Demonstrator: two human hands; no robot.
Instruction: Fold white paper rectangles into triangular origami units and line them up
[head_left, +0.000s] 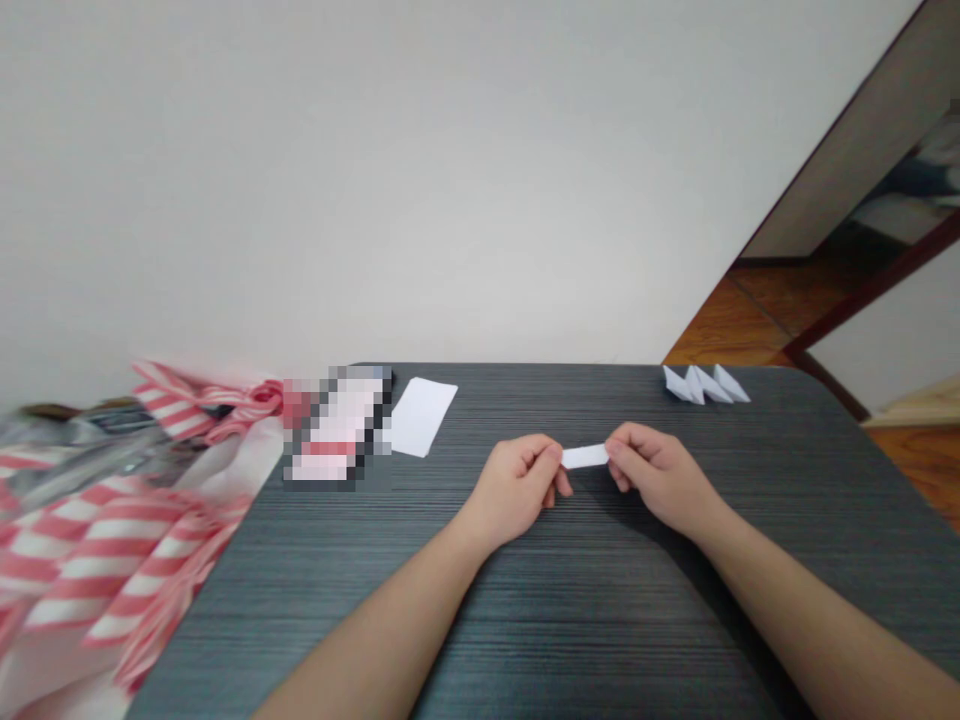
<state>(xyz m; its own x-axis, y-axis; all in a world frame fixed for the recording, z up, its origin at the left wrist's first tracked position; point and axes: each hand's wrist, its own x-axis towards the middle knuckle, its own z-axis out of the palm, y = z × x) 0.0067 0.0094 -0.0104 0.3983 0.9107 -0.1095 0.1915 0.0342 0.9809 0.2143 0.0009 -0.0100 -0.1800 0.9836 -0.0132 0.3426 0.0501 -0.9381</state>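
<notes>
A narrow strip of folded white paper [584,457] is stretched level between my two hands, just above the dark table. My left hand [523,482] pinches its left end between thumb and fingers. At the other end, my right hand [660,473] grips it the same way. Several small folded white paper pieces [705,385] lie in a row at the table's far right. Flat white paper [424,416] rests at the far left of the table; whether it is one sheet or a stack I cannot tell.
Beside the flat paper lies a pixelated, phone-like rectangular object [341,425]. Red-and-white striped cloth [127,550] is heaped against the left edge of the dark wood-grain table [480,640]. A pale wall [465,180] rises behind. Wooden floor [739,310] shows at the right.
</notes>
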